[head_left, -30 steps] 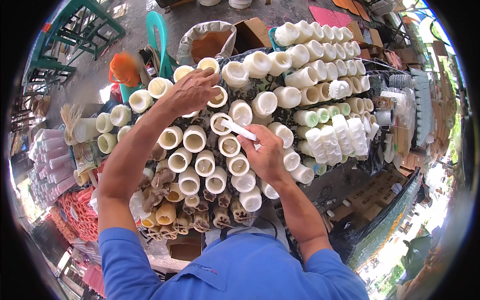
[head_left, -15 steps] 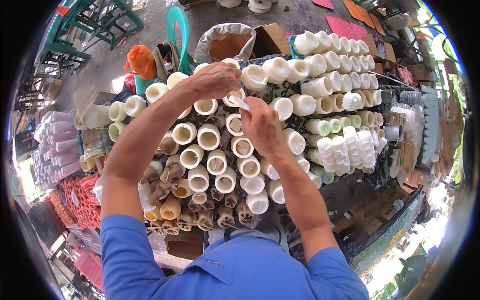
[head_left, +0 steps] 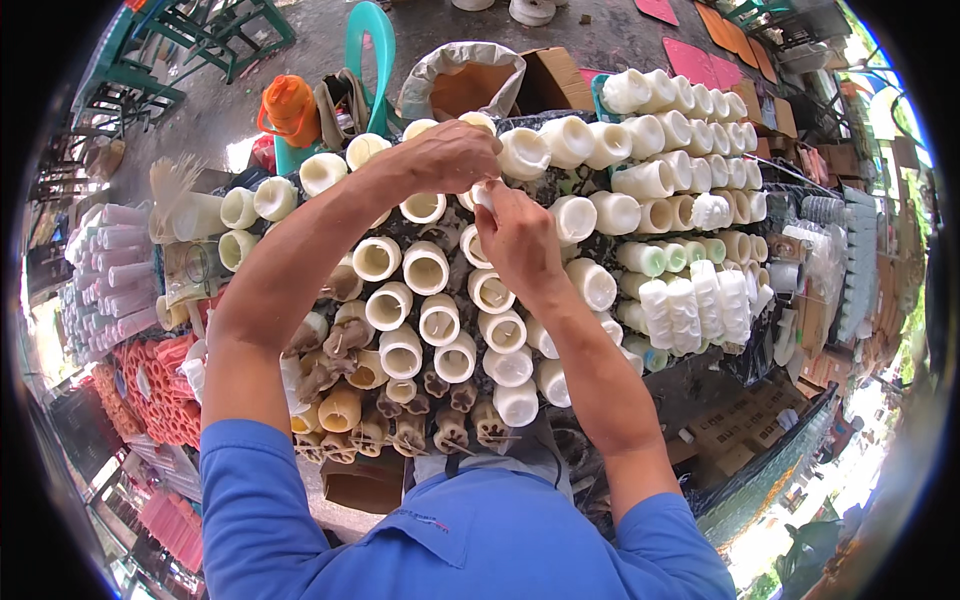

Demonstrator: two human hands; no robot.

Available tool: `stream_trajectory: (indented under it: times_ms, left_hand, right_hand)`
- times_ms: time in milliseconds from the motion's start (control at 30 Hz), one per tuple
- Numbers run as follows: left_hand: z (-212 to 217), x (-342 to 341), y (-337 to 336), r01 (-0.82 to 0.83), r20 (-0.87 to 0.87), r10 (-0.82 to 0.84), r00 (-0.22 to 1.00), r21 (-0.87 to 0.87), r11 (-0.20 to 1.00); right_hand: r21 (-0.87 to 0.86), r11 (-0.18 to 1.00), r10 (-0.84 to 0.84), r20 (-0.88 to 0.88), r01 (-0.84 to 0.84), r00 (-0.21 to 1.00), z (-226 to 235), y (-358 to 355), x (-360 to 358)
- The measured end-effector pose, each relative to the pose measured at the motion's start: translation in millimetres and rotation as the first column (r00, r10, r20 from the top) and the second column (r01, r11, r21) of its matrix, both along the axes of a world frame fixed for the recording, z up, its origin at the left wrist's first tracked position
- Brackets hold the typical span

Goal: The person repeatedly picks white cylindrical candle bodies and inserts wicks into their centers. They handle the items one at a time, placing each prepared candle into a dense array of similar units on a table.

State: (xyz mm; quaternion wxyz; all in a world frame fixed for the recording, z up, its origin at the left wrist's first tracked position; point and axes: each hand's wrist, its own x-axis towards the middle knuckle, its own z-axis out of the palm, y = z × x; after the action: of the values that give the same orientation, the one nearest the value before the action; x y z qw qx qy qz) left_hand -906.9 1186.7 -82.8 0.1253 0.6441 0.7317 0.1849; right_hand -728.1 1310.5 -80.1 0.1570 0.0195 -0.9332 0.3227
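Observation:
My left hand (head_left: 455, 160) is curled closed over the far middle rows of cream rubbery moulds. Whatever its fingertips pinch is hidden. Just below it my right hand (head_left: 522, 240) is closed, with a small white strip (head_left: 483, 197) showing between thumb and fingers; the fingertips of both hands nearly meet there. Around them stand hollow round moulds (head_left: 426, 268), mouths toward me, some with a thin stick or wick across the opening. A wider mould (head_left: 523, 154) lies beside my left fingertips, and another mould (head_left: 573, 219) is right of my right hand.
Rows of cream moulds (head_left: 645, 181) fill the right side, white twisted pieces (head_left: 708, 303) lying over them. Brown flower-shaped moulds (head_left: 450, 428) sit near my body. Behind are an open sack (head_left: 463, 85), an orange jug (head_left: 290, 110) and a green chair (head_left: 371, 50). Pink tubes (head_left: 118, 262) stand left.
My hands have come closer together, and less of the white strip shows. The whole view has shifted slightly, so the moulds sit a little differently in the picture.

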Motion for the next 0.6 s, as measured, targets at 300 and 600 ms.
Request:
stream_trajectory:
  times_ms: [300,600]
  left_hand:
    - [-9.9,0.6,1.7,0.013,-0.017,-0.012,1.0,0.089,0.996]
    - [-8.8,-0.7,1.3,0.009,-0.032,-0.007,0.999,0.084,0.996]
  right_hand:
    - [0.009,0.998,-0.055,-0.011,0.055,0.998,-18.8,-8.8,3.7]
    - [0.178,0.982,-0.043,-0.063,0.054,0.997,-27.0,-8.4,12.8]
